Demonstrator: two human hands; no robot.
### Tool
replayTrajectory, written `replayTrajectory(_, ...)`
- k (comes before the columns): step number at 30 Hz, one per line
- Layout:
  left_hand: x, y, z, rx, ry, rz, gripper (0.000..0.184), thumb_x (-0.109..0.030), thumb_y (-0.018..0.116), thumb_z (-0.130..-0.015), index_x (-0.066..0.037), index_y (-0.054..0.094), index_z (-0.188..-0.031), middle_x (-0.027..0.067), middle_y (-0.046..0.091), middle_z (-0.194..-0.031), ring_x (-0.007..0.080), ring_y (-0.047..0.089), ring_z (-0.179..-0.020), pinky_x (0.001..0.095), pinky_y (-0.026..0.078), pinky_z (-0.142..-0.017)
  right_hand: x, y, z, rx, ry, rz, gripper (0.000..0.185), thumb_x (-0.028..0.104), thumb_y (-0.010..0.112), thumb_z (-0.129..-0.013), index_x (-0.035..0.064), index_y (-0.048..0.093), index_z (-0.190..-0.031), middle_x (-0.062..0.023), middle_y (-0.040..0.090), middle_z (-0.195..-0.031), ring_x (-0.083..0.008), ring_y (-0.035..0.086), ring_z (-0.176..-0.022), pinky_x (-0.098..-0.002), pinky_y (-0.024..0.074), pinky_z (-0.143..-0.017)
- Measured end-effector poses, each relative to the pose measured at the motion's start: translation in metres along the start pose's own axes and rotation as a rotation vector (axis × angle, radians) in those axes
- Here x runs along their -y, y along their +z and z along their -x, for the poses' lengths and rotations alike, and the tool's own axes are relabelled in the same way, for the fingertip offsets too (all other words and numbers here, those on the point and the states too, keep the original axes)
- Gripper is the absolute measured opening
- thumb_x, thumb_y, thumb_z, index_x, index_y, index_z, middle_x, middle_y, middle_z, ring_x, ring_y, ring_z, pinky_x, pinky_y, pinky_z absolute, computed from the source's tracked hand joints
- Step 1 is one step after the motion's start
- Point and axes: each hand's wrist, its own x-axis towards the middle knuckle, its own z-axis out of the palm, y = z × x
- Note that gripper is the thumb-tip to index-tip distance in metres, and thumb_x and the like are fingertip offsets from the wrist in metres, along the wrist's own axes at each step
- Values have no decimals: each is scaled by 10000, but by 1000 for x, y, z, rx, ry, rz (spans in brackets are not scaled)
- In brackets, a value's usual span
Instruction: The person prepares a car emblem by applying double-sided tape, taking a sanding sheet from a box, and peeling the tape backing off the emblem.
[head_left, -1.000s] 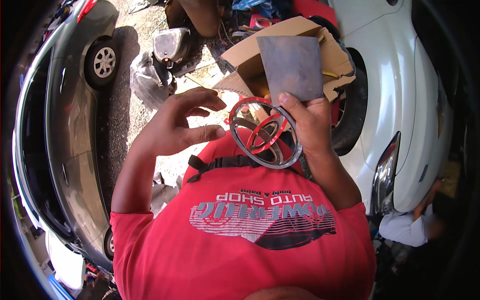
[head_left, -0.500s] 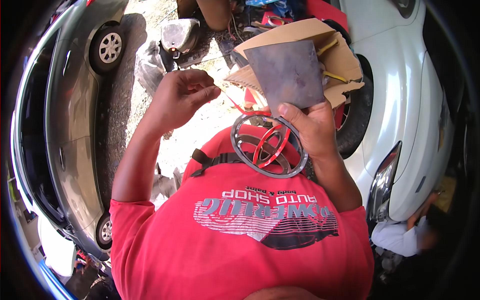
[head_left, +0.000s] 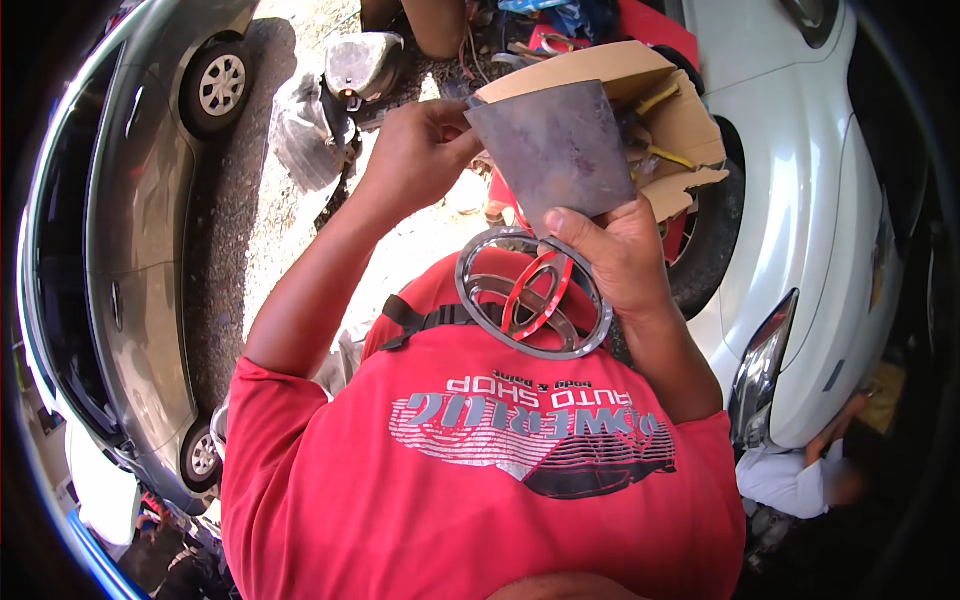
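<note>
My right hand [head_left: 615, 255] is closed on a dark grey, roughly square flat sheet [head_left: 555, 145] and on the top edge of an oval car emblem [head_left: 470, 300], its thumb in front. The emblem hangs below the sheet, its back showing red adhesive-tape backing on the inner loops. A thin red backing strip [head_left: 507, 190] runs up from the emblem's top and passes behind the sheet. My left hand [head_left: 425, 150] is closed in a pinch at the sheet's upper left edge, seemingly on the strip's far end; the fingertips are partly hidden.
An open cardboard box [head_left: 690, 125] with yellow-handled items stands beyond the sheet. A silver car [head_left: 145, 230] is on the left, a white car [head_left: 780, 200] on the right. A grey plastic car part [head_left: 305, 140] lies on gravel. Another person [head_left: 790, 480] is at lower right.
My left hand has moved right and up to the sheet's upper left edge, and the red strip now passes behind the sheet. The sheet and emblem have shifted slightly left.
</note>
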Motion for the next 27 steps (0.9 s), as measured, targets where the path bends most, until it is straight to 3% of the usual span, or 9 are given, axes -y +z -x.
replayTrajectory(5,22,-4,-11,-139,-24,-11,225,-226,718,-901,-5,762,-919,183,744,-805,287,736,-736,397,557,-700,0,-1,1,31,59,-12,287,-10,697,-916,-18,668,-1202,-58,721,-1102,-110,665,-973,-282,544,-893)
replayTrajectory(7,45,-11,-16,-192,27,-538,204,-168,663,-890,0,759,-952,197,747,-868,344,733,-833,457,565,-777,-1,0,-1,29,-9,-28,289,-15,695,-915,-16,665,-1202,-56,719,-1100,-109,663,-982,-277,544,-892)
replayTrajectory(8,63,-16,-14,-112,10,-717,314,-109,617,-858,-13,733,-1134,225,735,-1077,400,694,-1003,493,554,-881,-1,0,-1,31,-10,-26,289,-15,695,-915,-16,665,-1202,-56,719,-1100,-109,663,-982,-277,544,-892)
replayTrajectory(11,83,-16,8,-151,93,-825,493,-76,607,-826,-20,647,-1315,240,660,-1285,428,644,-1125,493,537,-956,0,-3,-3,12,0,-82,294,-19,690,-917,-15,660,-1209,-55,718,-1095,-108,662,-980,-271,545,-880)
replayTrajectory(13,51,-20,30,-113,120,-781,532,-68,575,-865,-29,598,-1395,231,621,-1363,382,637,-1191,465,524,-1011,0,-7,-4,2,16,-82,292,-20,685,-919,-17,657,-1210,-57,716,-1088,-108,662,-970,-274,545,-876)
replayTrajectory(15,25,-22,48,294,-184,296,641,-99,609,-857,22,502,-1478,206,614,-1407,358,612,-1291,476,471,-1097,-1,-7,-6,-13,8,-103,290,-18,683,-922,-19,656,-1210,-59,715,-1087,-108,662,-967,-274,545,-872)
replayTrajectory(17,23,-19,65,567,-341,1060,767,-197,634,-855,30,385,-1545,217,598,-1411,321,607,-1298,470,468,-1098,-1,-7,-9,-20,-1,-124,288,-16,682,-924,-22,656,-1211,-61,715,-1086,-107,662,-963,-274,545,-868)
replayTrajectory(19,-1,-7,77,605,-371,1224,864,-289,683,-859,40,308,-1564,260,626,-1326,306,654,-1221,425,495,-1066,-3,-9,-10,-15,29,-104,282,-12,681,-927,-25,657,-1208,-61,715,-1083,-107,661,-956,-270,544,-861)
replayTrajectory(27,-41,0,71,441,-337,804,521,6,785,-822,25,522,-1272,102,711,-1080,167,725,-915,288,575,-818,-2,0,-23,-12,-37,-96,266,10,691,-928,-23,665,-1190,-53,716,-1069,-97,656,-928,-262,539,-834)
